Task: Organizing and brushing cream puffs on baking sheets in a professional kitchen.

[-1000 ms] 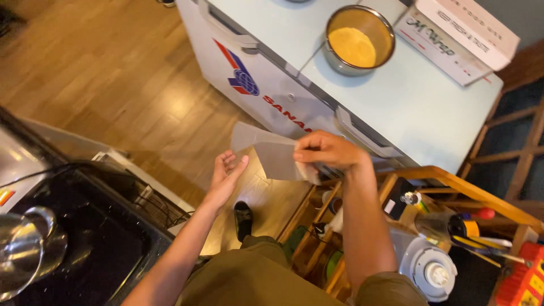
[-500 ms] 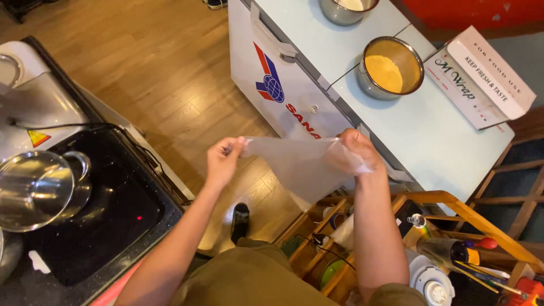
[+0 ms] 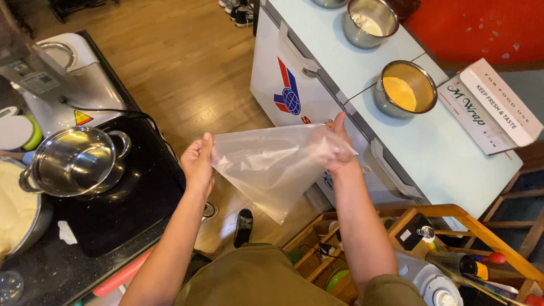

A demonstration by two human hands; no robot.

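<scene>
A clear, cone-shaped plastic bag [image 3: 272,167] is stretched between my two hands in front of my chest, its tip pointing down. My left hand [image 3: 198,161] pinches the bag's left top corner. My right hand [image 3: 337,147] grips the right top corner, and its fingers show through the film. Below the bag lies the wooden floor. To my right a white chest freezer [image 3: 453,153] carries a steel bowl of yellow batter [image 3: 404,89] and a second steel bowl with white contents [image 3: 369,22].
A long white wrap box [image 3: 492,107] lies open on the freezer's right end. On the left a black cooktop [image 3: 136,192] holds a steel pot [image 3: 73,161], beside a large bowl of pale dough [image 3: 17,207]. A wooden rack [image 3: 453,218] with bottles stands at lower right.
My hands have moved apart and the bag, crumpled at my right hand a second ago, is now spread flat between them. The view has shifted left, showing more of the cooktop.
</scene>
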